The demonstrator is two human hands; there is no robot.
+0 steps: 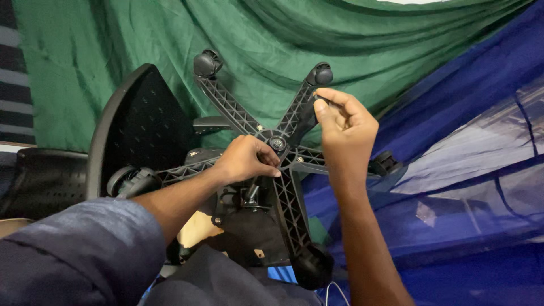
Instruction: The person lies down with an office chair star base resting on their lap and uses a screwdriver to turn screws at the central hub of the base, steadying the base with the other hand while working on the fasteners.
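An office chair lies overturned in the middle of the view, its black five-star base (283, 141) facing up toward the camera, with the ribbed spokes radiating out from a central hub (277, 143). The step in hand looks like work at that hub or along the far-right spoke: steadying the base with one hand while the other attends to a small part.

The left hand (247, 160) comes in from the near left, the forearm in a blue-grey sleeve (73, 249). It is curled over the base just left of the hub, fingers clenched around the spoke junction, gripping it.

The right hand (344, 126) rises from the near right on a bare forearm, wrist bent, held right of the hub. Its thumb and forefinger are pinched together against the far-right spoke (299, 110), below the caster (321, 73) at that spoke's tip. Whether it pinches a small fastener or only the spoke's edge is too small to tell.

Any next move would call for the left hand's firm hold, so the base does not turn, and fine fingertip control from the right.

Another caster (207, 62) caps the far-left spoke, one (131, 180) sits at the left, one (387, 163) at the right. The perforated black seat back (136, 122) stands at the left. Green cloth (170, 34) hangs behind; blue cloth (470, 187) fills the right.
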